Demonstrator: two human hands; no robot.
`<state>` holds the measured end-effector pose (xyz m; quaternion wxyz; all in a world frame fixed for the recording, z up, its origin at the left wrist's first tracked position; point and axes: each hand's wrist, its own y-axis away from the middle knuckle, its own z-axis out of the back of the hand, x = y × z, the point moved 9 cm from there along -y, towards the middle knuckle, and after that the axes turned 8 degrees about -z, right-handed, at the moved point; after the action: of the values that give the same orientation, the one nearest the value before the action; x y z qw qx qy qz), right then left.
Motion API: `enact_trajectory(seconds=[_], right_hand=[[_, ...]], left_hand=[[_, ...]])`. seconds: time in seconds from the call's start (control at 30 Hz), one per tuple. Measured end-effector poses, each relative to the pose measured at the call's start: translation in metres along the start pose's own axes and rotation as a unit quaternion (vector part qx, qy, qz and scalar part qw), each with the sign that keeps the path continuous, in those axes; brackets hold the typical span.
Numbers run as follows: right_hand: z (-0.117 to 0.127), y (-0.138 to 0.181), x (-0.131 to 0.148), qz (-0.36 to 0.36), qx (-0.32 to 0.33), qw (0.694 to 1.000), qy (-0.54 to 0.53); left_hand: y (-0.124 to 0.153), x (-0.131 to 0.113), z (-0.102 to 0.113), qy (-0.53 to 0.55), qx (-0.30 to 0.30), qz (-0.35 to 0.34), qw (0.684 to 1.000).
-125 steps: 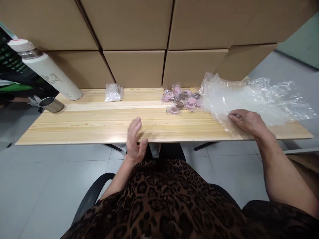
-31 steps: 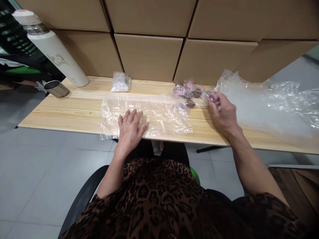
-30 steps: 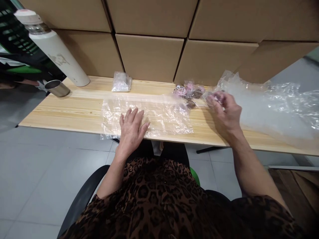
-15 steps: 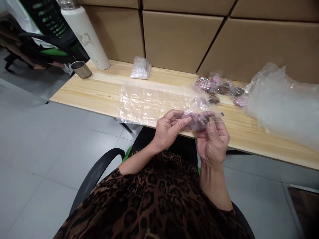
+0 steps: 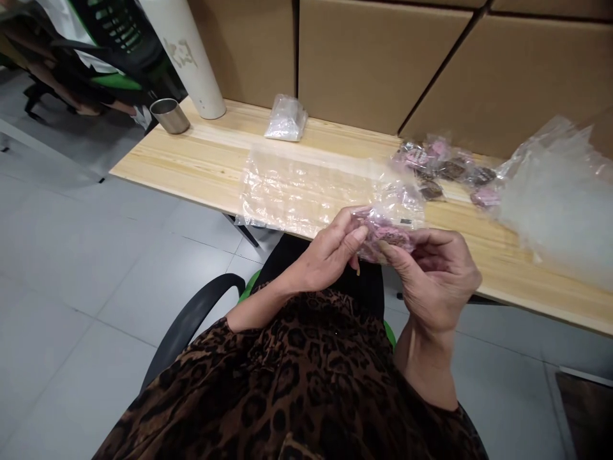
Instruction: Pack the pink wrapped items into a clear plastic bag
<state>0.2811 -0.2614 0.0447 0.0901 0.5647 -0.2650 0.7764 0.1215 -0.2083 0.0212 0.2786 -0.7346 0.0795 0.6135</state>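
Both hands meet just in front of the near edge of the light wooden table (image 5: 191,160), raised a little above it. The left hand (image 5: 330,252) and the right hand (image 5: 438,275) are closed together on one small clear plastic packet (image 5: 385,227) with pink and brown contents. The left thumb and forefinger pinch its left end, while the right thumb presses on its right side, with the other right fingers curled beneath. The packet hangs in the air between them, clear of the tabletop, over the person's lap in a leopard-print garment (image 5: 297,383). Right behind the hands a flat, wrinkled, transparent plastic bag (image 5: 297,191) lies spread on the wood, its near edge reaching the table's edge. Farther back and to the right sits a loose pile of similar pink and brown packets (image 5: 445,166), near a large crumpled heap of clear plastic film (image 5: 555,198) at the right end. Towards the back, against the brown cardboard boxes (image 5: 368,57), rests a small clear pouch of white material (image 5: 286,119). At the left end stand a tall white bottle (image 5: 184,45) and, just beside it, a short steel cup (image 5: 170,116). A black chair armrest (image 5: 191,326) curves below the left forearm.
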Motion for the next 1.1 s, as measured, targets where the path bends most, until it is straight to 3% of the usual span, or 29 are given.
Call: enact_trajectory(seconds=[0.13,0.3,0.5,0.7,0.9,1.1], right_hand=[[-0.008,-0.002,-0.004,0.022,0.041,0.999,-0.02],[-0.007,-0.001,-0.002,0.044,0.026,0.999,-0.015],[-0.008,0.004,0.012,0.1,0.018,0.994,0.044],[-0.008,0.003,0.007,0.08,0.016,0.996,0.047],[-0.031,-0.003,-0.016,-0.015,0.215,0.974,-0.065],[-0.038,-0.012,-0.007,0.006,0.278,0.958,-0.064]], left_hand=[[0.003,-0.004,0.0,-0.007,0.031,-0.003,1.0],[0.005,-0.004,0.0,0.003,0.03,-0.021,0.999],[0.009,0.004,-0.003,-0.001,0.025,0.005,1.0],[0.012,0.005,0.001,-0.049,0.005,0.0,0.999],[0.015,-0.009,-0.001,-0.103,0.047,-0.052,0.992],[0.017,-0.012,0.007,-0.112,0.031,-0.103,0.988]])
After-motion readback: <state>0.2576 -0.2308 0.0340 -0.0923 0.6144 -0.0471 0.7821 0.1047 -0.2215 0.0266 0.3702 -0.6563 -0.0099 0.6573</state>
